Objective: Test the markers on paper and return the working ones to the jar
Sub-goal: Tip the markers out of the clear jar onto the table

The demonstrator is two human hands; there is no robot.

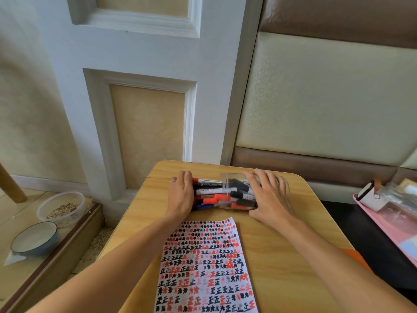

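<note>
My left hand (180, 196) lies flat, fingers straight, pressed against the marker (208, 193) ends at the far middle of the worktop (282, 256). The markers stick out of a clear jar (228, 188) lying on its side; I judge them light, smooth and prone to roll. The jar looks like stiff, slippery plastic, so I'd grip around its barrel. My right hand (268, 195) curls over it, holding it down. The marked paper (206, 267) lies nearer me.
</note>
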